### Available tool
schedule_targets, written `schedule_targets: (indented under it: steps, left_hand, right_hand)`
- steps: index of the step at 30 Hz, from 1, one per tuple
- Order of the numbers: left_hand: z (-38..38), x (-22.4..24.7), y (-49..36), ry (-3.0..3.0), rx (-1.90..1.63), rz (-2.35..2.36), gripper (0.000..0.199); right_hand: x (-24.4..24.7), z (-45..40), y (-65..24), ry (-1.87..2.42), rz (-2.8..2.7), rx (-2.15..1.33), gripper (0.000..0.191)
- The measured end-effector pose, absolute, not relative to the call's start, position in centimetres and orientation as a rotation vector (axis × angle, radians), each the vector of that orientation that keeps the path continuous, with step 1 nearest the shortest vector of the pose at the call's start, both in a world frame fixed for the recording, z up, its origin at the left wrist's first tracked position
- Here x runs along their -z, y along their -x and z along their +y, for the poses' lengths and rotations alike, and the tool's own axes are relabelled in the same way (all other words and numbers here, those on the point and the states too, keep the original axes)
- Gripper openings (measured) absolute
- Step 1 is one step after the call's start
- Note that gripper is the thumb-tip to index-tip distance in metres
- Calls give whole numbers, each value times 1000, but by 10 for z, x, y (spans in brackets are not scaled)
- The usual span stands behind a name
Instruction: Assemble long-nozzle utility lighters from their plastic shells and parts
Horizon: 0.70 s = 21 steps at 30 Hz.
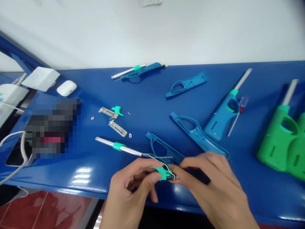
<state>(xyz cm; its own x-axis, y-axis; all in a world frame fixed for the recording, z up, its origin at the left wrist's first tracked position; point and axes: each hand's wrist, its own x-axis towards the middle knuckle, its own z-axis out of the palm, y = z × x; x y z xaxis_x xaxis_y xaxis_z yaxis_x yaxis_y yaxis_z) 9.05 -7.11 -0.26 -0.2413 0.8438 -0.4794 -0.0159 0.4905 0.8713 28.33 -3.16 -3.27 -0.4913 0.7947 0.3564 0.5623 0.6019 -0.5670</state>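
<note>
Between its thumb and fingers, my left hand (135,186) pinches a green lighter trigger (160,172). My right hand (208,181) is closed at the trigger's right end, its fingertips on the small part where thin wires (166,163) come in. Those green and white wires lead to a metal lighter tube (130,150) with a green collar, lying just beyond my hands. Behind my fingers lies a blue lighter shell half (164,148), partly hidden. Another blue shell half (195,133) rests beyond my right hand.
Two clear fuel tanks (118,128) and a loose green trigger (117,110) lie mid-table. Further off are a blue shell half (188,84) and an opened lighter (140,70). A whole blue lighter (222,114), a screwdriver (238,114) and green lighters (277,136) lie right; a phone (17,152) lies left.
</note>
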Motion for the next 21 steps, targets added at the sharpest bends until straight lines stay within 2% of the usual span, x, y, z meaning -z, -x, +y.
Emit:
schedule_targets:
  steps: [3, 14, 19, 21]
  left_hand:
    - [-71, 7, -91, -750, -963, 1601, 8]
    - [-76, 7, -92, -818, -907, 1627, 12]
    - [-82, 9, -92, -954, -909, 1641, 5]
    - [-80, 6, -92, -1035, -918, 1681, 8]
  right_hand:
    - [37, -33, -285, 1117, -2240, -466, 22]
    - [33, -27, -294, 869, -2330, -638, 19]
    - [32, -34, -297, 910, -2325, -659, 23]
    - [30, -34, -295, 922, -2312, -647, 23]
